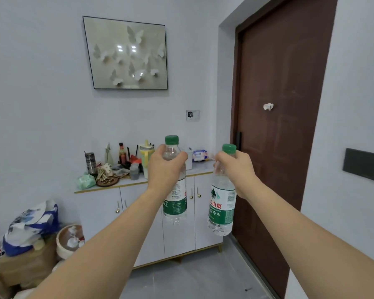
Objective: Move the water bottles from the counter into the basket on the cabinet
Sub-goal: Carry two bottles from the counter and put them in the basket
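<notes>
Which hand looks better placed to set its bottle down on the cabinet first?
Probably the left hand: its bottle overlaps the white bin on the cabinet. The right hand holds its bottle nearer the door.

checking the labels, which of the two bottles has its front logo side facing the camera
The bottle in the right hand, the right-hand bottle: its mountain logo and red characters face the camera. The left-hand bottle, in the left hand, shows small print.

Green-capped bottles (175, 190); brown door (283, 126).
</notes>
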`<state>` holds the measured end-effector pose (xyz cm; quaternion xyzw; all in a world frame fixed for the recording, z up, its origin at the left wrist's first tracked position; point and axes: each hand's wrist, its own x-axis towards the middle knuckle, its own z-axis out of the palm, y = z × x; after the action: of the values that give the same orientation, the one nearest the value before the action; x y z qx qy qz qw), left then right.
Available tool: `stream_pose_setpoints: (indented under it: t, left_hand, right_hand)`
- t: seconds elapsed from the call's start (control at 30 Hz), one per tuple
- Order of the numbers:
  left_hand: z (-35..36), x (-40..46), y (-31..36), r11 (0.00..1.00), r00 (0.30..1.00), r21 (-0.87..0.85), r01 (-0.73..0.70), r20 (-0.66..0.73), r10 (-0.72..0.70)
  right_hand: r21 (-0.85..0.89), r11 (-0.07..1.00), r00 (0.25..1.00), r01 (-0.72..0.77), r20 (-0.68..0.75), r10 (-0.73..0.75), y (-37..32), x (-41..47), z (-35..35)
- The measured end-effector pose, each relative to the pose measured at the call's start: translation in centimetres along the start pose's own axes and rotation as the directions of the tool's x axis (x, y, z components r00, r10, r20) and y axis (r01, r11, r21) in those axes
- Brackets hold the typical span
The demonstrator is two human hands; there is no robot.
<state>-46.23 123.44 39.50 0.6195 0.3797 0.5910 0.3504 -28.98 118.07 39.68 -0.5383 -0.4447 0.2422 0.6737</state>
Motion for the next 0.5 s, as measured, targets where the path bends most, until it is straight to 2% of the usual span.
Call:
stream_pose_setpoints:
  t: [0.1,0.33,0.5]
  left_hand:
    - [0.3,4.3,-2.5,1.0,1.0,-0.013,-0.01,0.002,0.01]
    - [3.7,12.7,-9.2,0.996,0.996,-0.013,0.089,0.006,-0.089]
    - [7.1,19.3,-13.3,0.997,0.997,-0.027,0.069,-0.03,-0.07]
  right_hand:
    - [0.025,1.0,1.0,-0.008,-0.01,0.008,1.3,3.7,2.2]
    - [0.005,0.999,0.999,-0.037,-0.032,0.038,6.4,12.5,5.5]
    - [-0.016,0.999,0.998,-0.042,-0.036,0.042,10.3,20.5,6.8]
